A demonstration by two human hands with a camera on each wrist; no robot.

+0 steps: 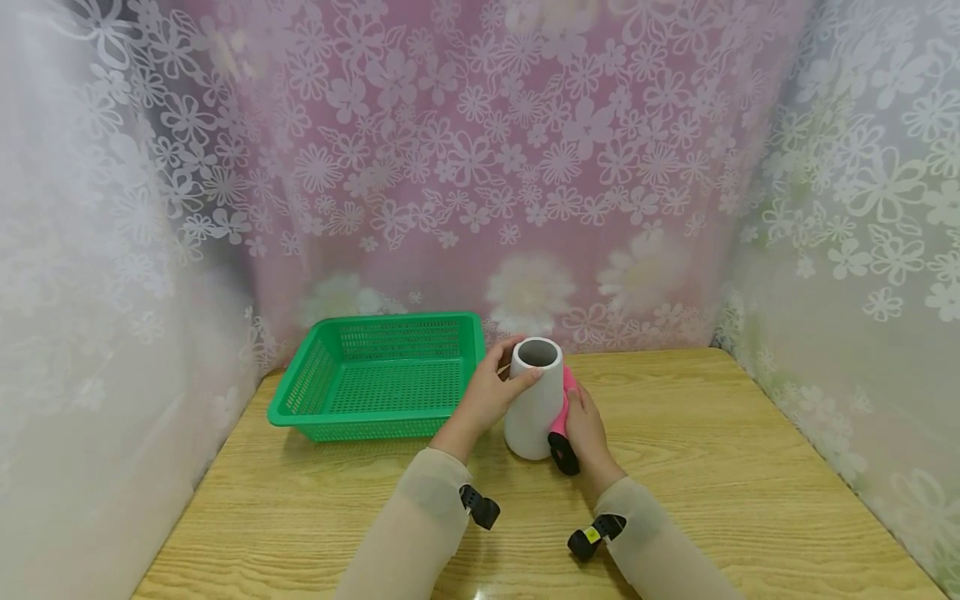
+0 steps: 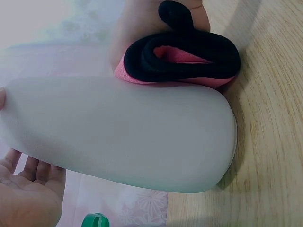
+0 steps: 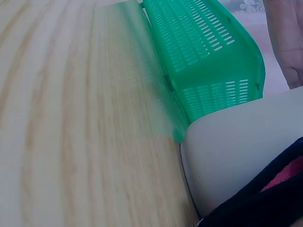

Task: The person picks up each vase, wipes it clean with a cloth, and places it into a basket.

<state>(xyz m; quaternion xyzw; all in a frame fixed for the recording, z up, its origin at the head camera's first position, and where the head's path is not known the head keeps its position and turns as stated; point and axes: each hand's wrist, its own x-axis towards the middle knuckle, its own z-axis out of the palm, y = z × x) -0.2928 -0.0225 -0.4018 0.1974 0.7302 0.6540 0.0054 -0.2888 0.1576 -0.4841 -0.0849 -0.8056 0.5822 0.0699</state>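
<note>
A white vase with an open round mouth stands on the wooden table, just right of the green basket. My left hand grips it near the top, thumb at the front below the rim and fingers round the far side. Against the vase's right side, my right hand holds a folded pink and black cloth. In the left wrist view the cloth appears as a looped fold lying along the vase, low near its base. Part of the right hand's fingers is hidden behind the cloth.
The green plastic basket with slotted walls sits at the back left, close to my left hand and forearm. Flowered curtains enclose the wooden table at the back and both sides. Black straps with small devices circle both sleeves.
</note>
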